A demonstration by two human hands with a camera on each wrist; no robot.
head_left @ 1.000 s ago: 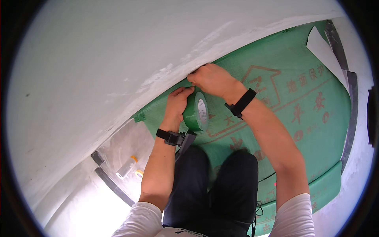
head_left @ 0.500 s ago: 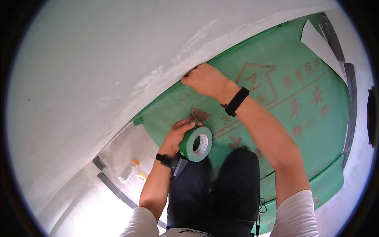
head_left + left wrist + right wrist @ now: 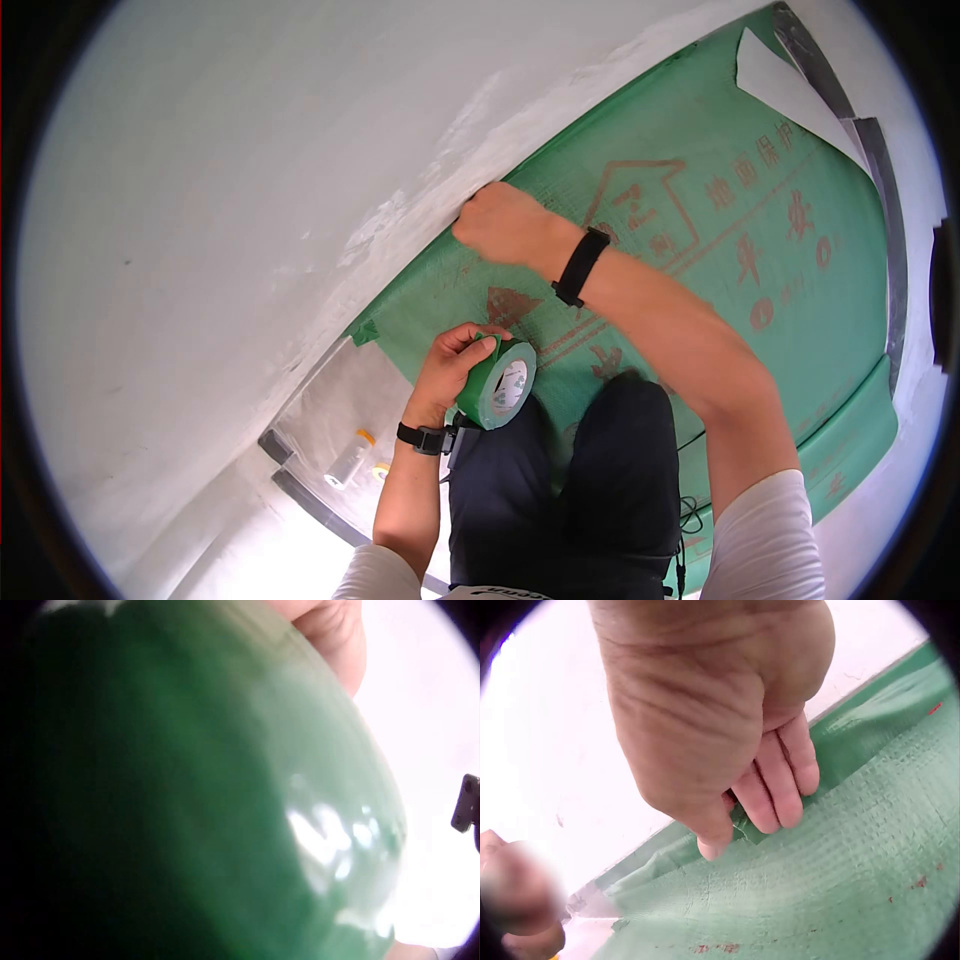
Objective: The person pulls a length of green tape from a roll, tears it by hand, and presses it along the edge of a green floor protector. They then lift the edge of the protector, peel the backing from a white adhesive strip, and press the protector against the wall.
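Note:
A roll of green tape (image 3: pixel 508 385) is in the left hand (image 3: pixel 445 372), its thumb and fingers pinching the tape at the top of the roll. The roll's glossy green side (image 3: pixel 300 810) fills most of the left wrist view. Up at the wall, the right hand (image 3: pixel 510 230) rests on the edge of the green floor sheet (image 3: pixel 640 130). Seen from the right wrist, that hand (image 3: pixel 712 712) has its fingertips (image 3: pixel 791 814) pressed on green material along the wall, the thumb low beside them. Whether tape lies under the fingertips cannot be told.
A white wall (image 3: pixel 250 150) runs along the sheet's upper left edge. On the bare floor at left lie a clear cylinder with an orange end (image 3: pixel 350 460) and a small yellow-edged roll (image 3: pixel 381 471). White paper (image 3: pixel 790 85) lies at the upper right. The person's knees rest below the roll.
The left hand has moved down from the wall with the tape roll, away from the right hand. The right hand has slid slightly down and left along the sheet's edge.

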